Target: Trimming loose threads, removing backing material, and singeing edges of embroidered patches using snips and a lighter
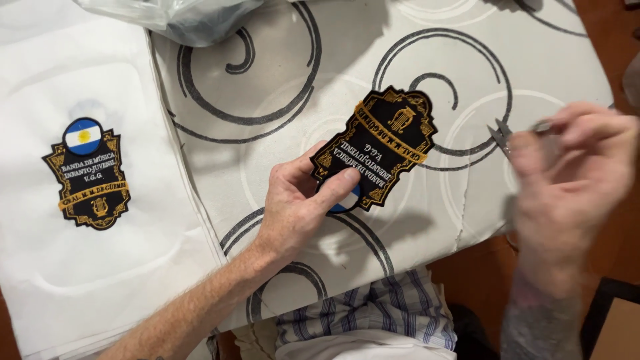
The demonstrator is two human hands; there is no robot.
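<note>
My left hand (300, 203) pinches the near end of a black and gold embroidered patch (383, 140) lying upside down on the swirl-patterned cloth. Its thumb covers the patch's blue and white round emblem. My right hand (573, 173), blurred, is raised over the table's right edge and grips small scissors (501, 135) whose points aim left toward the patch, a short gap away. A second, matching patch (87, 173) with a blue and white sun emblem sits on a white garment (80, 267) at the left.
The grey cloth with dark swirls (267, 87) covers the table. A crumpled clear plastic bag (180, 20) lies at the top. My checked shorts (380, 313) show below the table's near edge, with brown floor at the right.
</note>
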